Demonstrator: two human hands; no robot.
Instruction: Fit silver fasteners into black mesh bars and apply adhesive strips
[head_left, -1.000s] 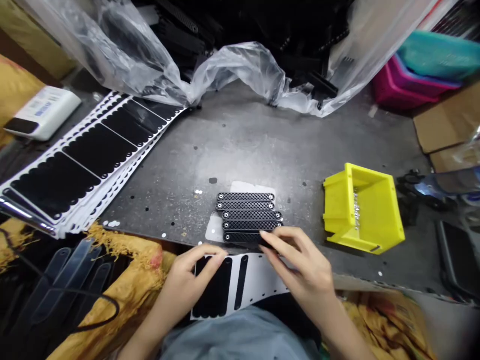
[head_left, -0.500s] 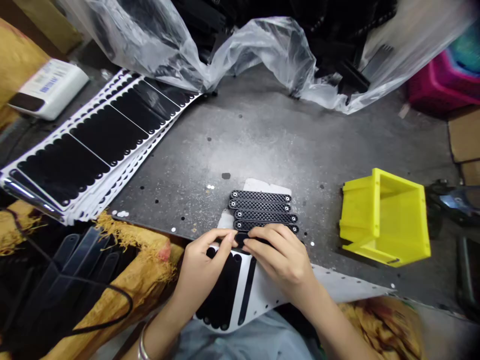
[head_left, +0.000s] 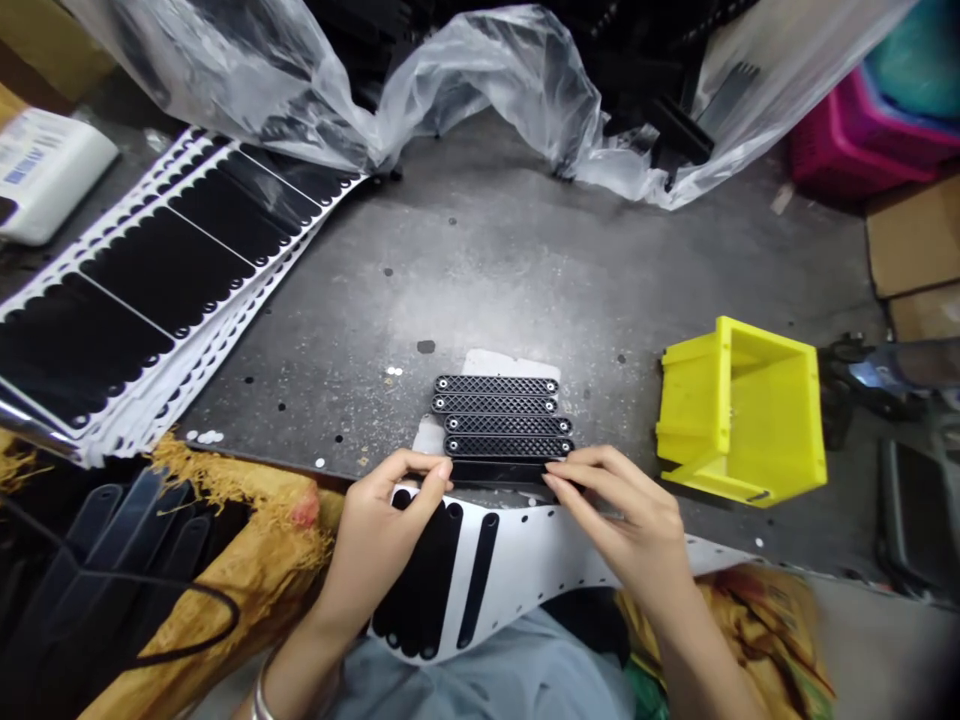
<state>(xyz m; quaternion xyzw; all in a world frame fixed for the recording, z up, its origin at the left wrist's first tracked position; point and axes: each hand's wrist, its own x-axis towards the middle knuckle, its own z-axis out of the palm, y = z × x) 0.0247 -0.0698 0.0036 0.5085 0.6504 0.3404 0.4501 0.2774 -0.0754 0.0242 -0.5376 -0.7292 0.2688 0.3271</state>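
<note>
partly hidden | left hand (head_left: 379, 530), right hand (head_left: 622, 510) pinch black strip (head_left: 499, 472) | ends under fingers (head_left: 559, 478)

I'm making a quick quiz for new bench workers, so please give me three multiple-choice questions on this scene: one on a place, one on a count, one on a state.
1. Where is the yellow bin relative to the black lattice strips?
A) Left of them
B) Right of them
C) Inside the clear plastic bag

2. How many lattice strips lie in the row above the strip nearest the person?
A) Four
B) Two
C) Seven

3. What is holding the strip nearest the person?
A) The yellow bin
B) Nothing
C) The left hand and the right hand

Answers:
1. B, because the bin sits on the right side of the view, past the row.
2. A, because four separate strips show above it.
3. C, because fingers of each hand grip one of its ends.
</note>
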